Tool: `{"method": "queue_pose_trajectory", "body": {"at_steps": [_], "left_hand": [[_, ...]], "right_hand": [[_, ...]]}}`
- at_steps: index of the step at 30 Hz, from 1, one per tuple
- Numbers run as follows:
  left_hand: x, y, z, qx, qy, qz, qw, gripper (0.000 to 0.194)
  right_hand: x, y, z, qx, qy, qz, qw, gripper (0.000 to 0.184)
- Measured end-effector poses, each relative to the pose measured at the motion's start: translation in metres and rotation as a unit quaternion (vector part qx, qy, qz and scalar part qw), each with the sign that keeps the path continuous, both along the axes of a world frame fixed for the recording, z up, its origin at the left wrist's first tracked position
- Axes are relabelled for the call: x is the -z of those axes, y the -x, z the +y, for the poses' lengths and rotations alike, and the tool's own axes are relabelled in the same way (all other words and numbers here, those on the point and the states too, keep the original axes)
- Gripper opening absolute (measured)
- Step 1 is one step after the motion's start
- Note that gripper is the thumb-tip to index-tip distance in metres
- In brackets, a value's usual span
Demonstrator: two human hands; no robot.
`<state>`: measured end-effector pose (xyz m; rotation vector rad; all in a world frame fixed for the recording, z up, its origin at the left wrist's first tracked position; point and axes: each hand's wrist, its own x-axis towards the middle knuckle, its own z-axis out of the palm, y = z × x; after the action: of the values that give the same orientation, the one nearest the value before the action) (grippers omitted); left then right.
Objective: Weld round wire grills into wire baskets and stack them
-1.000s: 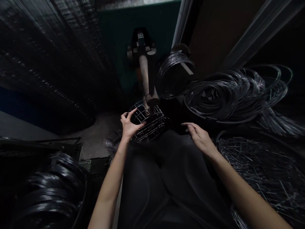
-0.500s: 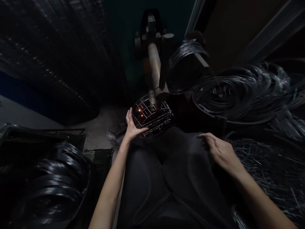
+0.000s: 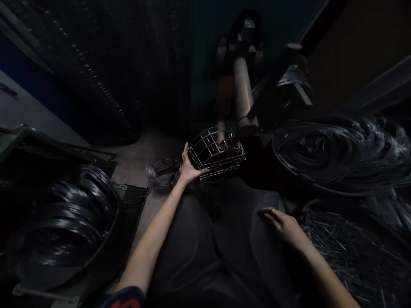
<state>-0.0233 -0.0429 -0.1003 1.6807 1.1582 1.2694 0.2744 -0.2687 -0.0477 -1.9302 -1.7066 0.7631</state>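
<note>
My left hand [image 3: 190, 171] grips the left side of a round wire basket [image 3: 212, 158], thumb along the near wires and fingers along the far left rim. The basket lies tilted beneath the machine's pale cylindrical arm [image 3: 243, 85], and a thinner lower rod [image 3: 220, 132] reaches inside it. My right hand [image 3: 280, 222] hovers at my right thigh over the dark trousers [image 3: 231, 239], fingers bent and drawn together. Something dark shows at its fingertips, but I cannot make out what it is.
Wire rings [image 3: 77, 218] fill a dark crate on the left. More wire parts [image 3: 163, 173] lie on the floor beside the basket. To the right, a round tray [image 3: 308, 184] bears coiled wire rings, and a bin [image 3: 349, 244] below contains loose short wires.
The view has shifted, so the machine appears further right. Orange sparks inside the basket are gone. My right hand has come lower and nearer my thigh; my left still grips the basket.
</note>
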Motion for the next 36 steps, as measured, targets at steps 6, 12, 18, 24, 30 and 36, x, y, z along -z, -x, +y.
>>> {"method": "queue_pose_trajectory", "body": {"at_steps": [6,12,18,24,30,36], "left_hand": [[-0.022,0.025,-0.017,0.087,-0.102,0.035,0.99,0.123],[-0.07,0.021,-0.053,0.22,-0.162,0.242,0.931,0.077],[-0.087,0.005,-0.054,0.234,-0.173,0.294,0.911,0.076],[-0.093,0.008,-0.053,0.218,-0.184,0.284,0.915,0.083],[-0.095,0.004,-0.042,0.218,-0.169,0.277,0.92,0.085],[-0.1,-0.003,-0.026,0.214,-0.168,0.261,0.926,0.083]], "right_hand": [[-0.065,0.043,0.023,0.005,-0.034,0.042,0.999,0.05],[-0.115,0.093,0.073,-0.111,0.112,0.167,0.973,0.029],[-0.104,0.105,0.093,-0.114,-0.011,-0.014,0.993,0.028],[-0.093,0.109,0.081,-0.214,-0.1,-0.235,0.943,0.041],[-0.085,0.099,0.091,-0.219,-0.156,-0.271,0.924,0.031],[-0.09,0.092,0.108,-0.199,-0.216,-0.244,0.924,0.028]]}}
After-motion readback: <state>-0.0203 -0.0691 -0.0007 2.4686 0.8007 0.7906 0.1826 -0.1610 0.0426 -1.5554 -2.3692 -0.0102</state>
